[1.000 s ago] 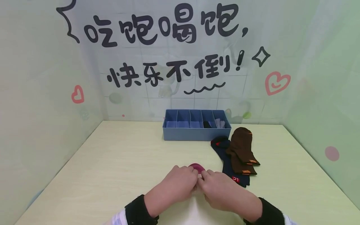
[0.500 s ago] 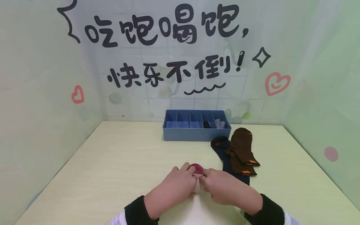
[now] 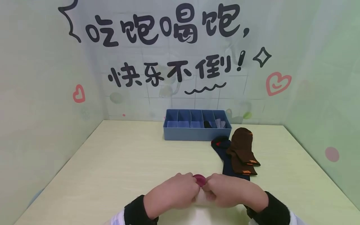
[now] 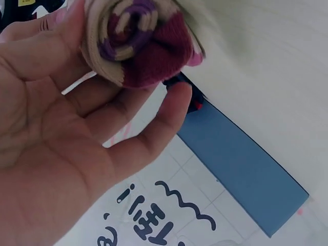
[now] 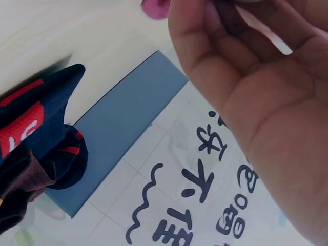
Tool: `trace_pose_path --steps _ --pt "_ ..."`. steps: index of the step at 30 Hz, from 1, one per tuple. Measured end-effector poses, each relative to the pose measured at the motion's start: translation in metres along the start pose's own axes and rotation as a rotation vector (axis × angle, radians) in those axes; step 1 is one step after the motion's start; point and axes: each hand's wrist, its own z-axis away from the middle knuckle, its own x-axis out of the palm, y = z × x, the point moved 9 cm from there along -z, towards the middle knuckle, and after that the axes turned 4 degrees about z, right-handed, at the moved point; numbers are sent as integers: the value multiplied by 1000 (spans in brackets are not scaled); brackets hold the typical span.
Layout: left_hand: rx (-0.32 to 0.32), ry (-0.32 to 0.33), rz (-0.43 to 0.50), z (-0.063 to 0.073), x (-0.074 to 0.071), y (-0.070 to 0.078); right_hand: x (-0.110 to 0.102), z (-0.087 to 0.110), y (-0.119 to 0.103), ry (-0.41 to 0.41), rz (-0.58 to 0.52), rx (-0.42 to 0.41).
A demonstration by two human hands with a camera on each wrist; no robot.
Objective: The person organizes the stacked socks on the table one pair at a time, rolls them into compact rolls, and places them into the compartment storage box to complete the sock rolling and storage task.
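In the head view, both hands meet around a rolled-up sock near the front middle of the table. Its dark pink part (image 3: 200, 180) shows between the fingertips, with a pale part below. My left hand (image 3: 175, 190) grips the roll from the left, and my right hand (image 3: 233, 190) pinches it from the right. Seen from the left wrist, the sock (image 4: 156, 54) is wound in a spiral of cream, purple and maroon, with fingers curled behind and under it. Only a pink bit of sock (image 5: 155, 8) shows in the right wrist view; the fingers hide the rest.
Against the back wall stands a blue divided box (image 3: 197, 134); its two right compartments hold a black item (image 3: 207, 124) and pale grey items (image 3: 220, 123). Brown socks (image 3: 242, 147) lie over navy socks (image 3: 227, 162) right of the hands.
Both hands have drawn the rolled sock slightly toward the body, and more of its pale part shows between them. The box and the other socks stay put.
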Motion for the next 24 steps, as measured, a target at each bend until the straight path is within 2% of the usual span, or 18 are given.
trace_pose_path --steps 5,10,16,20,24 --pt "19 -93 152 -2 7 1 3 2 4 -69 -133 -53" --pt "37 -150 244 -3 11 1 3 3 2 -98 -140 -122" --pt "99 -246 401 0 17 10 13 6 3 -246 -220 -119" --pt "122 -228 426 -1 15 13 14 7 5 -268 -260 -95" --pt "139 -183 374 -4 11 13 5 9 7 -169 -239 -68"
